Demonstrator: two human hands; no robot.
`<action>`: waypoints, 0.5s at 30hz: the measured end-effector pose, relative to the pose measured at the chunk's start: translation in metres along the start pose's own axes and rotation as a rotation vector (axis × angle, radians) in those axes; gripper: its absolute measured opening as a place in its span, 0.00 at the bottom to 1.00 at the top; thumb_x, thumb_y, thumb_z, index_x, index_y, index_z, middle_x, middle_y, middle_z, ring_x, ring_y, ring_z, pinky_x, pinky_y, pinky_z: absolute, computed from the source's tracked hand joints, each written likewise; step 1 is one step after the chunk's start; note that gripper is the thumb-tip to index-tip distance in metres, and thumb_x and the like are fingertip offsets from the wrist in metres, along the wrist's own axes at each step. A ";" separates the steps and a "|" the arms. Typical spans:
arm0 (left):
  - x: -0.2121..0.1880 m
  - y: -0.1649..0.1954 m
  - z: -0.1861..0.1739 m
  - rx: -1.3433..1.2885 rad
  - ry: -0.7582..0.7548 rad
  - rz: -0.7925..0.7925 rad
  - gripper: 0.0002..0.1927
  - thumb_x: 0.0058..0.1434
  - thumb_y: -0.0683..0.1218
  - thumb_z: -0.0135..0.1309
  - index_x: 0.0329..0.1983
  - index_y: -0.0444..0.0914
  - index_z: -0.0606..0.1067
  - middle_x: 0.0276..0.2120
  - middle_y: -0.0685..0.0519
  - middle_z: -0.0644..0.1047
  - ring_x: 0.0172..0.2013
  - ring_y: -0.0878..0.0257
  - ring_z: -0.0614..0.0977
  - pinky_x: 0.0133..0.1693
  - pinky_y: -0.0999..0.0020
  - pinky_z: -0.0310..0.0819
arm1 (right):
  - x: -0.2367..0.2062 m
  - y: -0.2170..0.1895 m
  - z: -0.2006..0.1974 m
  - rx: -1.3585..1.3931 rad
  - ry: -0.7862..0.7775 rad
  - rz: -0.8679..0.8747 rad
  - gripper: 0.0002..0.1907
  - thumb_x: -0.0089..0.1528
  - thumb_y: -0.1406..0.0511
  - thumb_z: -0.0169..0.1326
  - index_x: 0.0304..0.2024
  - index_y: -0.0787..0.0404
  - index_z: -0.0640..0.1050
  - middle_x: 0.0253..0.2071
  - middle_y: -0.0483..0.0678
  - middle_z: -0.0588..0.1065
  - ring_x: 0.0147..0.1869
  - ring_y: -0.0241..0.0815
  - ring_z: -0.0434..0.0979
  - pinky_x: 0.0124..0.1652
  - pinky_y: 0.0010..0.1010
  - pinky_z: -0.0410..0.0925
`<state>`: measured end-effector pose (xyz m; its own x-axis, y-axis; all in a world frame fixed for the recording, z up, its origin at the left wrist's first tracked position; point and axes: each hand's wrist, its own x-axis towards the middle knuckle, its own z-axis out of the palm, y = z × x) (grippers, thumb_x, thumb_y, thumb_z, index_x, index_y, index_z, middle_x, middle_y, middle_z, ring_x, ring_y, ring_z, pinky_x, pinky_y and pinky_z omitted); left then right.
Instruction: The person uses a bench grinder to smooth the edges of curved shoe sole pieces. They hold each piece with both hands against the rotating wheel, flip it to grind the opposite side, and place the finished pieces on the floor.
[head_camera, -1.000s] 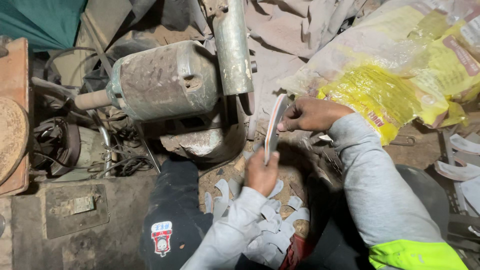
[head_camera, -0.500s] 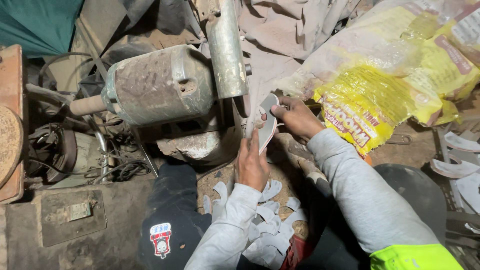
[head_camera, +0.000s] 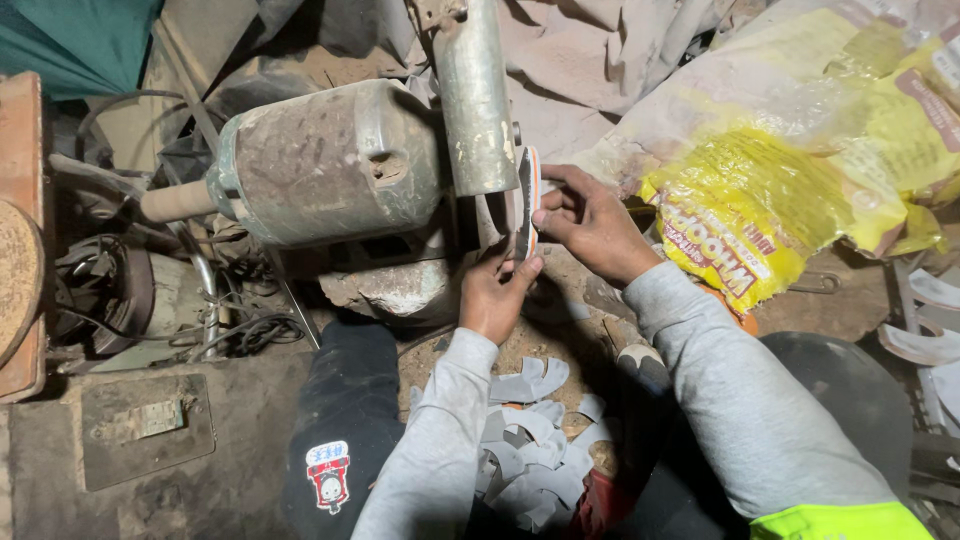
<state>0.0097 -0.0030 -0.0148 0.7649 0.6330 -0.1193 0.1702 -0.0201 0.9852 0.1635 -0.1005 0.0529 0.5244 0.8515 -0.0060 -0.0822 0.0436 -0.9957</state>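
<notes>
A thin curved sole-shaped piece, white with an orange edge, stands on edge against the side of a dusty grinding wheel guard. My right hand grips its upper part. My left hand holds its lower end from below. The wheel belongs to a grimy grey motor with a shaft sticking out to the left. A heap of grey cut pieces lies on my lap between my arms.
Yellow printed plastic bags lie at the right. Tangled cables and metal parts sit left of the motor. A dark cloth with a patch covers my left knee. A metal plate rests on the floor.
Both hands have carried the curved piece up and left, from in front of the bags to the side of the wheel guard. The view has shifted slightly.
</notes>
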 end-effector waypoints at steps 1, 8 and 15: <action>0.002 -0.004 0.001 -0.122 -0.029 -0.012 0.22 0.64 0.50 0.61 0.54 0.28 0.79 0.39 0.46 0.84 0.34 0.63 0.82 0.38 0.70 0.79 | 0.001 -0.001 0.001 -0.030 0.010 -0.018 0.28 0.63 0.73 0.57 0.65 0.67 0.68 0.41 0.46 0.76 0.45 0.33 0.77 0.47 0.26 0.75; 0.015 -0.013 0.001 -0.344 -0.086 0.051 0.24 0.64 0.49 0.61 0.57 0.29 0.74 0.46 0.49 0.79 0.43 0.65 0.81 0.42 0.67 0.84 | 0.004 -0.013 0.004 -0.159 0.052 -0.054 0.27 0.62 0.72 0.59 0.64 0.66 0.70 0.42 0.45 0.76 0.43 0.31 0.77 0.45 0.23 0.73; 0.016 -0.004 -0.002 -0.248 -0.069 0.069 0.24 0.66 0.52 0.59 0.56 0.29 0.76 0.43 0.49 0.80 0.41 0.65 0.81 0.41 0.68 0.85 | 0.009 -0.017 0.008 -0.208 0.045 -0.089 0.27 0.63 0.72 0.59 0.65 0.66 0.70 0.41 0.45 0.77 0.44 0.31 0.77 0.46 0.23 0.73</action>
<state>0.0198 0.0085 -0.0200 0.8114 0.5823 -0.0501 -0.0350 0.1341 0.9903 0.1625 -0.0898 0.0705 0.5594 0.8247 0.0830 0.1403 0.0045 -0.9901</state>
